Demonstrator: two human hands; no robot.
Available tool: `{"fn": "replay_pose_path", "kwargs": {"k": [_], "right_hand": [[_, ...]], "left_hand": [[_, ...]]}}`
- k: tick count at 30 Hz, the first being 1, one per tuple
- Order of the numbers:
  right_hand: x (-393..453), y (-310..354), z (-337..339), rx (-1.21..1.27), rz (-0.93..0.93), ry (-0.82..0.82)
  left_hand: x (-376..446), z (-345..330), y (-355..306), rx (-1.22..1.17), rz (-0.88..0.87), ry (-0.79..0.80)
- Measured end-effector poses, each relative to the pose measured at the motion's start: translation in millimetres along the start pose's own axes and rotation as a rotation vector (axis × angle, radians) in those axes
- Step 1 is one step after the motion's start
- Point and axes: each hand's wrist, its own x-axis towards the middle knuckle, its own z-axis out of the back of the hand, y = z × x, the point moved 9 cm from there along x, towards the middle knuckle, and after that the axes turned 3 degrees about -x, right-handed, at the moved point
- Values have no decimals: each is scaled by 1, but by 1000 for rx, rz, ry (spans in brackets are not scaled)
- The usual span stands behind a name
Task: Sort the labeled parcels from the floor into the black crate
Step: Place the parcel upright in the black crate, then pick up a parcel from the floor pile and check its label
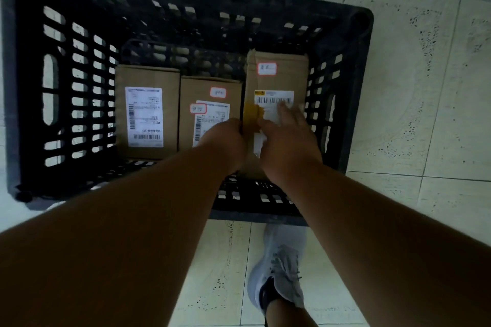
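Parcels sit three abreast on the bottom of the crate (356,34): a left parcel (147,111) at nine o'clock from the middle parcel (210,98), and a tall right parcel (276,79) at three o'clock, hard against the crate's right wall. Both hands are down on that right one. The left hand (224,141) has its fingers curled over the parcel's left edge, in the seam against the middle parcel. The right hand (289,138) lies on top, fingers straight and slightly spread over the barcode label.

What worries me: the gap on either side looks tight. If the left fingers stay in the seam as the parcel settles, they could get nipped between the two boxes, or dragging them out could tug the middle parcel askew. The yellow tape patch just at ten o'clock of the right hand looks loose, and a sliding palm might peel it or crease the label. I can't tell whether the parcel's near end is fully down; if it is riding on the crate's ribbed floor, it may rock once released.

Count: three parcels, one crate, two hands, one grey shoe (279,271) at six o'clock on the tiled floor (425,114). No parcels show on the visible floor.
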Motion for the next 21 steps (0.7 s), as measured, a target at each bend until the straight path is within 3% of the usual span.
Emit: {"fn": "replay_pose_path", "kwargs": {"k": [2, 5, 11, 16, 21], "right_hand": [[3, 3, 5, -69, 24, 108], [2, 8, 49, -22, 1, 151], [-98, 60, 245, 165, 111, -332], [-252, 85, 424, 393, 109, -705], [-401, 104, 544, 498, 125, -914]], "left_hand": [[-8, 9, -6, 170, 30, -13], [-44, 41, -42, 238, -92, -127], [-212, 158, -155, 193, -442, -506], [-400, 256, -244, 162, -652, -649], [-576, 310, -312, 146, -871, -765]]}}
